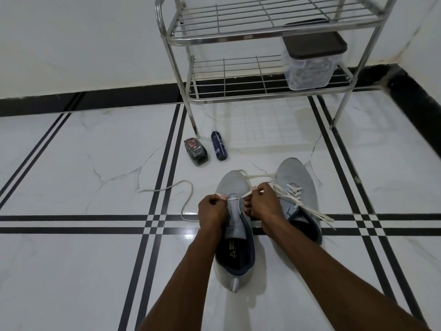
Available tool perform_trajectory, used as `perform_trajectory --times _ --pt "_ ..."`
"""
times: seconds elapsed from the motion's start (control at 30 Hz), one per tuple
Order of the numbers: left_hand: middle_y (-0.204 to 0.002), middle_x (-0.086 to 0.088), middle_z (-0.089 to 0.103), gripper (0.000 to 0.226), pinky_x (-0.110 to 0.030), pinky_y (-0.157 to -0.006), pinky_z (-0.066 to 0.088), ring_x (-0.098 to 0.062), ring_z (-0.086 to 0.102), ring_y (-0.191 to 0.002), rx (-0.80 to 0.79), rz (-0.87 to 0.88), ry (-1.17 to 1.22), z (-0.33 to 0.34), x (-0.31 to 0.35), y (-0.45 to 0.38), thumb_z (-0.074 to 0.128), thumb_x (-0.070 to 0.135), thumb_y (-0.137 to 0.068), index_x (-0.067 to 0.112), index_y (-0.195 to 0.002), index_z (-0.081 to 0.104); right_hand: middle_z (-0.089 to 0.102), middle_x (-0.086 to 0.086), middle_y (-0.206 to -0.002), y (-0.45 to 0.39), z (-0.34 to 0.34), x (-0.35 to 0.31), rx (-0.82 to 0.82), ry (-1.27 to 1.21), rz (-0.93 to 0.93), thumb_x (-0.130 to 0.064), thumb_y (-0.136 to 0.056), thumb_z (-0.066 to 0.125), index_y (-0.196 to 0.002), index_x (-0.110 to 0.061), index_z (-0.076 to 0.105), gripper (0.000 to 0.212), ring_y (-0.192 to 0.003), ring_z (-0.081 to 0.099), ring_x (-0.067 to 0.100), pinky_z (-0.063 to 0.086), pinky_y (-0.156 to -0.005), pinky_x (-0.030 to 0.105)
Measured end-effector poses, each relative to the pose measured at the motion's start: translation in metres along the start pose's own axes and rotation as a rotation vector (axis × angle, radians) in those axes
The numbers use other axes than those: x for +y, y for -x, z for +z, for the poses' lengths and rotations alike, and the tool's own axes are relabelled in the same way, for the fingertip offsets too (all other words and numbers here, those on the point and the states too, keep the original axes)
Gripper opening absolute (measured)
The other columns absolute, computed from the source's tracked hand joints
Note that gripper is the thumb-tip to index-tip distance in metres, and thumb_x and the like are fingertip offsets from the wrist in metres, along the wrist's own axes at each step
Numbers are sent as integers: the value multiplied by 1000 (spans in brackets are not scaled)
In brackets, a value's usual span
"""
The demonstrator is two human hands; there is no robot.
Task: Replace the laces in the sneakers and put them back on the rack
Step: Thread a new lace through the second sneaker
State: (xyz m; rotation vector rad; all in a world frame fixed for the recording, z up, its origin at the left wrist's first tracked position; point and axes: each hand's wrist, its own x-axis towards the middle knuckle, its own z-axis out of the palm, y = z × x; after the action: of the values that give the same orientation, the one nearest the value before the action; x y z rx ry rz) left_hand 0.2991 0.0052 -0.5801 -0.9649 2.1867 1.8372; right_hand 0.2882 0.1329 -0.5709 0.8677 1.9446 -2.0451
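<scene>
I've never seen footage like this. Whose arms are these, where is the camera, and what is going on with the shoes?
There is no machine here: a person wears one wide-angle camera on the head, looking down at their own bare arms. On the tiled floor stand two grey sneakers. The right sneaker is already laced. The left sneaker is being laced: the left hand and right hand each pinch part of a white lace at its front eyelets, and the loose end trails off to the left. Beyond lie a dark bottle and a blue spray can. Behind stands a metal rack holding a clear lidded container.
</scene>
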Motion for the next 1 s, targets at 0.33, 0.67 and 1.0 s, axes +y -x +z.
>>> perform_trajectory --times 0.33,0.67,1.0 --pt "-90 1 71 23 -16 -65 48 -10 65 -84 -151 74 61 -4 17 12 55 24 -105 15 -92 72 64 -8 -86 7 2 -23 -206 273 -164 -25 -102 52 -95 -17 67 18 -75 56 12 43 -66 28" --pt "-94 -3 73 30 -26 -82 50 -14 67 -92 -108 348 16 -18 97 33 42 19 -109 12 -104 70 76 -4 -95 30 6 -93 -143 355 -362 -22 -105 43 -94 -11 71 32 -94 70 16 54 -88 36" --pt "-91 -3 76 32 -38 -84 58 -19 70 -89 -44 564 2 -32 229 71 44 21 -108 14 -94 72 77 0 -86 72 14 -225 -144 323 -571 -23 -105 42 -95 -11 71 33 -83 73 15 56 -86 36"
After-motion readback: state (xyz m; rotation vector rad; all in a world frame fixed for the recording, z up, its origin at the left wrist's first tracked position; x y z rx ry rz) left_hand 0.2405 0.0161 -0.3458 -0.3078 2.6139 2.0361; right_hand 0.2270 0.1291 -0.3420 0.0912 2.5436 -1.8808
